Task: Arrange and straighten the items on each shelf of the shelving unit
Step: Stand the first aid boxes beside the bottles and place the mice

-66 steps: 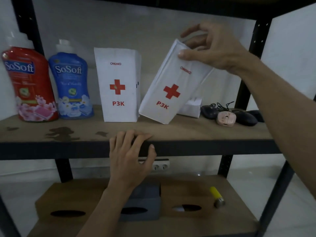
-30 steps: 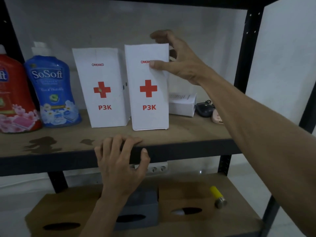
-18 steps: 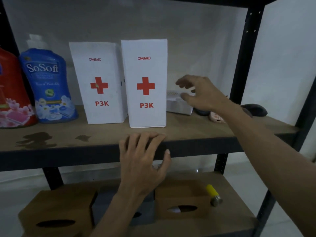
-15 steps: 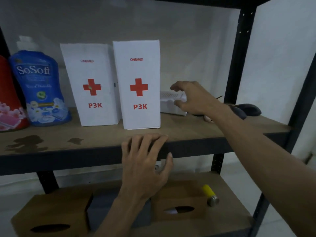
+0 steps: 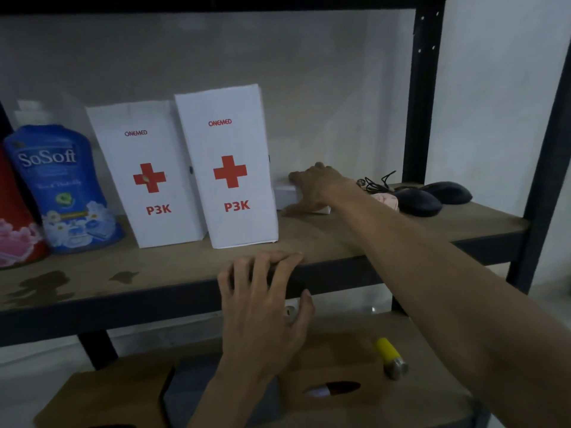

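Observation:
Two white P3K boxes with red crosses stand upright side by side on the wooden shelf (image 5: 185,267), the left one (image 5: 148,177) and the right one (image 5: 228,174). Just right of them lies a small white box (image 5: 285,196), and my right hand (image 5: 318,188) rests over it with fingers and thumb around it. My left hand (image 5: 262,301) grips the shelf's front edge. A blue SoSoft bottle (image 5: 58,186) and a red bottle (image 5: 15,227) stand at the left.
Two black computer mice (image 5: 417,202) (image 5: 448,193), a pink one (image 5: 384,199) and tangled cables (image 5: 375,183) lie at the shelf's right. The lower shelf holds wooden tissue boxes (image 5: 333,381), a grey one (image 5: 188,393) and a yellow lighter (image 5: 391,358). A black upright (image 5: 421,88) stands at back right.
My right hand set the tilted P3K box upright beside the other, let go, then dropped down to the small white box and closed over it. My left hand shifted right along the shelf edge.

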A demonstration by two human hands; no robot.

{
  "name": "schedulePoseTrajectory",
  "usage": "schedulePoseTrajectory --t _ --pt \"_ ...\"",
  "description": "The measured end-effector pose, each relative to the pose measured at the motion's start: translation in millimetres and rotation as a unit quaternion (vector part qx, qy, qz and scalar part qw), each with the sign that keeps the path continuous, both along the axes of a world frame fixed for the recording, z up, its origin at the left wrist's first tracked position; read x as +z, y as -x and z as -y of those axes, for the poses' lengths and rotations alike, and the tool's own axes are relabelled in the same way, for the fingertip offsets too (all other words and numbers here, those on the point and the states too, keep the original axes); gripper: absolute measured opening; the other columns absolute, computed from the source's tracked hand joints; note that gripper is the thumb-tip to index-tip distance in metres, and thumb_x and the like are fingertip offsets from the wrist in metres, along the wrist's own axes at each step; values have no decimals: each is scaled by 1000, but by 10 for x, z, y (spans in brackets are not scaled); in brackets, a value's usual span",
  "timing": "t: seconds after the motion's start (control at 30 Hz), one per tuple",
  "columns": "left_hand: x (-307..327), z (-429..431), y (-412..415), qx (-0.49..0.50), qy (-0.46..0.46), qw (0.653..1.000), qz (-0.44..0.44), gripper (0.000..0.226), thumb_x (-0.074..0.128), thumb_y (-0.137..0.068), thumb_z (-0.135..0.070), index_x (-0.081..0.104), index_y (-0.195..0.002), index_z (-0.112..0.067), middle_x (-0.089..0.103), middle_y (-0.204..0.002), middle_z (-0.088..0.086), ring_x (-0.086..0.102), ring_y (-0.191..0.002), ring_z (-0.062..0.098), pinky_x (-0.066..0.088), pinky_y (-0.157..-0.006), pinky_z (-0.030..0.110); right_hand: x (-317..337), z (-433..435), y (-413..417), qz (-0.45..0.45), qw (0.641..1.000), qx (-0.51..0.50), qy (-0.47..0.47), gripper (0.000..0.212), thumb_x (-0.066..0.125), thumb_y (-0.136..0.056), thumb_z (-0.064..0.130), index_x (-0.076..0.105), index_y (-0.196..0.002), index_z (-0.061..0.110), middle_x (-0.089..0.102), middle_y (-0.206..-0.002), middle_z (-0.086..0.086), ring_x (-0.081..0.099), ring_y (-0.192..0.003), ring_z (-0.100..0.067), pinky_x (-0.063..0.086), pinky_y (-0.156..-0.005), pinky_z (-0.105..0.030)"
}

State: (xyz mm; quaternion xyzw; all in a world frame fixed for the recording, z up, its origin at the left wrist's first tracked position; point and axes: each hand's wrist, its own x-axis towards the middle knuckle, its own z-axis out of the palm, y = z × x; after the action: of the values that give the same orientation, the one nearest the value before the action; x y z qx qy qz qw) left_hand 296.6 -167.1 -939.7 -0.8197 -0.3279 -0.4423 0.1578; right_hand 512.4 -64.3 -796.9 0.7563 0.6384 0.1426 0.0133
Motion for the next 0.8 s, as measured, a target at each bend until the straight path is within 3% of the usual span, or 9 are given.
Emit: schedulePoseTrajectory --t 0.2,0.37,0.5,0.6,0.67,0.8 --pt "5 -6 3 -5 -12 1000 -2 50 56 -83 -56 54 -126 -31 50 -121 -5 46 -111 20 29 -96 39 116 -16 -7 60 997 33 -42 92 72 -74 74 50 -140 14 54 -135 -13 53 -123 -33 46 -99 -42" --pt "11 11 14 -7 -4 1000 2 49 56 -83 -55 54 -126 -32 53 -120 -6 48 -110 20 36 -95 42 117 -26 99 129 986 67 -77 81 75 -69 71 59 -123 12 61 -120 -13 60 -106 -31 46 -85 -38" --pt "10 -2 9 -10 5 1000 7 49 57 -83 -55 55 -126 -31 55 -120 -4 49 -110 21 38 -95 42 57 16 113 112 982 92 -124 66 74 -74 59 62 -116 10 64 -113 -16 61 -98 -33 41 -77 -36" --pt "-1 -3 -3 -15 6 1000 16 49 60 -83 -53 56 -125 -29 54 -119 -3 49 -110 21 38 -96 43 -5 51 75 79 980 87 -158 57 70 -79 54 60 -115 11 63 -109 -16 51 -84 -30 36 -73 -34" --pt "-8 -6 -5 -18 5 1000 18 48 60 -83 -53 58 -125 -28 55 -120 -2 48 -111 22 39 -96 44 -18 68 54 53 978 87 -183 56 68 -82 55 59 -114 11 62 -106 -17 44 -80 -29 33 -72 -34" --pt "-14 -12 3 -14 3 1000 14 48 59 -84 -52 59 -125 -27 55 -120 -1 48 -111 23 36 -98 43 -4 60 -4 -13 966 91 -241 61 69 -80 62 62 -113 11 63 -102 -18 51 -83 -31 32 -71 -34"
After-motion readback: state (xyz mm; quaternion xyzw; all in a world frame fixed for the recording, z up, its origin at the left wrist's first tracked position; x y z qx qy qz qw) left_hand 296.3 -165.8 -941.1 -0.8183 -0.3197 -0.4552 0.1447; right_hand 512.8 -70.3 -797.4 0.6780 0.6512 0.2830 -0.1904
